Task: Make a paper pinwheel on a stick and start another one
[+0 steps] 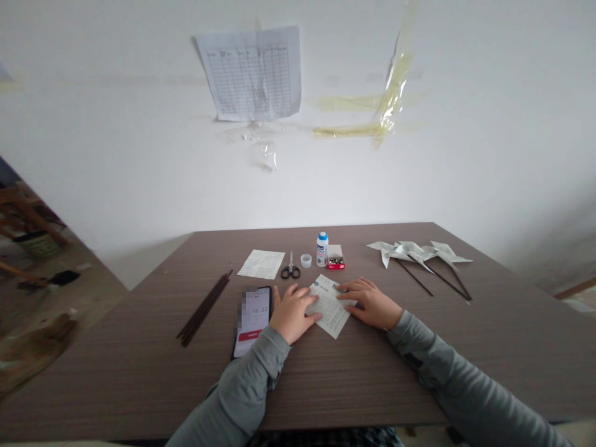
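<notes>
A printed sheet of paper lies flat on the table in front of me, turned so that a corner points toward me. On its left edge rests my left hand, fingers spread. My right hand touches the right side of the sheet with its fingers stretched out. Neither hand grips anything. Just beyond the sheet stand a white bottle with a blue cap and a small red box of metal pins. Scissors with black handles and a small clear cup lie beyond my left hand.
Left of my left hand are a phone and a bundle of dark sticks. Another paper sheet lies behind the phone. Paper pinwheels on sticks lie at the right. The table meets a white wall.
</notes>
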Tool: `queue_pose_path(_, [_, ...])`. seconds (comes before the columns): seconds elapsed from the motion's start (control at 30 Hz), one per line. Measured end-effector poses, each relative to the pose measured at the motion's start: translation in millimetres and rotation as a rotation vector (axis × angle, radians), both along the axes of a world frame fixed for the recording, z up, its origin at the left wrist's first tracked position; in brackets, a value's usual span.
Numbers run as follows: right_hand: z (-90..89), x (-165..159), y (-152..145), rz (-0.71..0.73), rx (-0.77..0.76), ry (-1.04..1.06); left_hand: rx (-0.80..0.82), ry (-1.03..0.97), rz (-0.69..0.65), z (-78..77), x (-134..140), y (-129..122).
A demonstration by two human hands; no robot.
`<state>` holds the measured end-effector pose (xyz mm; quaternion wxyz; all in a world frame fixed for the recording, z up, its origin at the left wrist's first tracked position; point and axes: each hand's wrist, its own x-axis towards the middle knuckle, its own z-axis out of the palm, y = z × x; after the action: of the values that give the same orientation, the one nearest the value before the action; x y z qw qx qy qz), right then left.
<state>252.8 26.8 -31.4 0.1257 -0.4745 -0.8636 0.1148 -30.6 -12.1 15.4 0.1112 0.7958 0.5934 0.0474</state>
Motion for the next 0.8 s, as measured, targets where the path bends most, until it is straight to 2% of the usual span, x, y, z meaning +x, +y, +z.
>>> queue_pose_path(0.2, [3.6, 3, -1, -0.031, -0.027, 0.042, 0.035, 0.002, -0.012, -0.7, -5, -1])
queue_pose_path(0.4, [10.3, 1, -5, -0.036, -0.087, 0.043, 0.000, -0.029, -0.015, -0.5, -4, -1])
queue_pose_path(0.7, [-7.8, -1, 0, -0.062, -0.049, 0.040, -0.014, -0.059, 0.019, 4.4, -2, 0])
queue_pose_path(0.8, [-9.0, 3, 3, -0.017, -0.039, 0.034, -0.003, -0.080, 0.023, 2.1, -2, -1])
